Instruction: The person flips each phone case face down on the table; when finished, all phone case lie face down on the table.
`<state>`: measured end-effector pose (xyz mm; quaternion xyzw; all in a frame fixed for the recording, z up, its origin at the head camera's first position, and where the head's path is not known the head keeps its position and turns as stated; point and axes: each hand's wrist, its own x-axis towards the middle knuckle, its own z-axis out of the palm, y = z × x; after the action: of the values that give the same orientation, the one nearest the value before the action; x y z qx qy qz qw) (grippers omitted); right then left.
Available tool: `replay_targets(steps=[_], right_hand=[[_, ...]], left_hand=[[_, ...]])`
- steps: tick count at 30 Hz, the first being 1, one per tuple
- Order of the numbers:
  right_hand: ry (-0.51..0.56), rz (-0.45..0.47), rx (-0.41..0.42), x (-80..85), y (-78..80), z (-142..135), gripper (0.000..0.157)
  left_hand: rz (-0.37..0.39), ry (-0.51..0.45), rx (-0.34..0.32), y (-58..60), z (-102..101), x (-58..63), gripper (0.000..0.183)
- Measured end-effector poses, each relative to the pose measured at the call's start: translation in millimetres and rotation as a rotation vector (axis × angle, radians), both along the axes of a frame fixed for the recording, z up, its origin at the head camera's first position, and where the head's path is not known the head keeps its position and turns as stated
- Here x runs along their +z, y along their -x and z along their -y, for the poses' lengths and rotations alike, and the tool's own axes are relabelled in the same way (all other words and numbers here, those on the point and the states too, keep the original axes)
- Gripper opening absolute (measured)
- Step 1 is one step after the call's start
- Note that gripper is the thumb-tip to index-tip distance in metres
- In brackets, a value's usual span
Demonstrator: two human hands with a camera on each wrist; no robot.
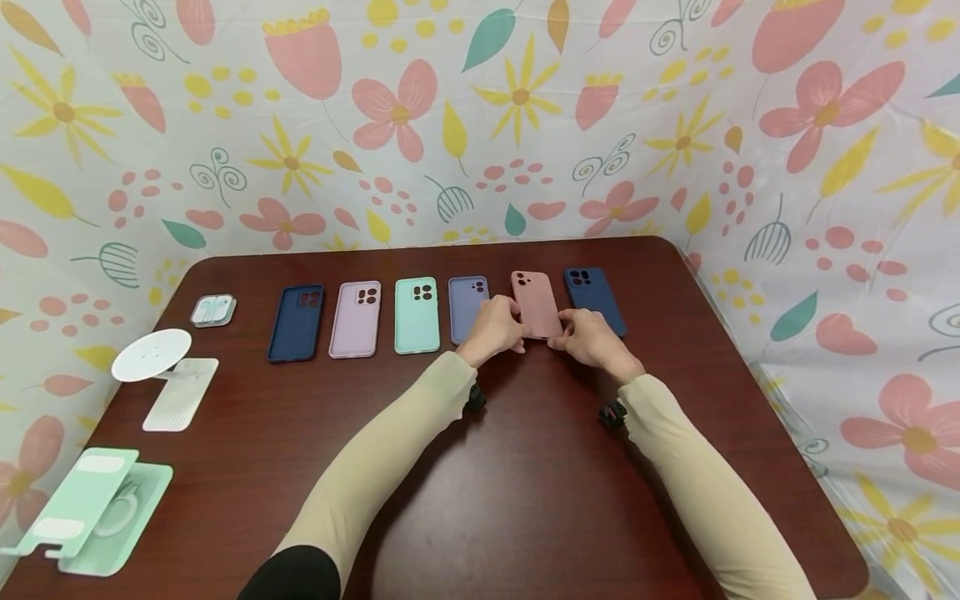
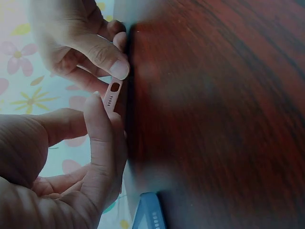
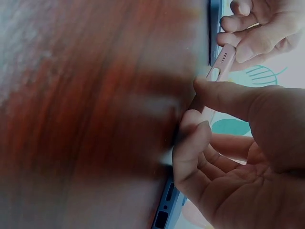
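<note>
I observe the left hand [image 1: 493, 327] and right hand [image 1: 591, 337] pinching the pink case [image 1: 536, 302] by its near corners, at my 12 o'clock. A navy case [image 1: 595, 298] lies at its 3 o'clock, four cases [image 1: 417, 327] at 9 o'clock; I judge those placed, the pink one's alignment unfinished.

Indoor corner, closed in by white hangings [image 1: 480, 133] printed with pink and yellow flowers and green leaves, behind and on both sides of a dark reddish-brown, wood-grain tabletop [image 1: 525, 483]. Phone cases [image 1: 463, 312] lie spaced in a row, with a white stand [image 1: 182, 396] at left. From here it resembles a small display nook; home, shop or studio, I cannot tell.
</note>
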<state>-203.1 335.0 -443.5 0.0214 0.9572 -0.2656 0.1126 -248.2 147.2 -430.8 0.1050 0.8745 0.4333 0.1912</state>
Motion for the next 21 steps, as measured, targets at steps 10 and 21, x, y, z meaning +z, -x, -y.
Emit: replay_targets(steps=[10, 21], right_hand=[[-0.045, -0.023, -0.013, -0.4, 0.3, 3, 0.063], [-0.052, -0.020, -0.022, -6.1, 3.1, -1, 0.064]], left_hand=[[-0.008, 0.136, -0.065, 36.3, -15, -48.7, 0.019], [-0.027, 0.125, -0.099, 52.1, -20, -73.4, 0.023]])
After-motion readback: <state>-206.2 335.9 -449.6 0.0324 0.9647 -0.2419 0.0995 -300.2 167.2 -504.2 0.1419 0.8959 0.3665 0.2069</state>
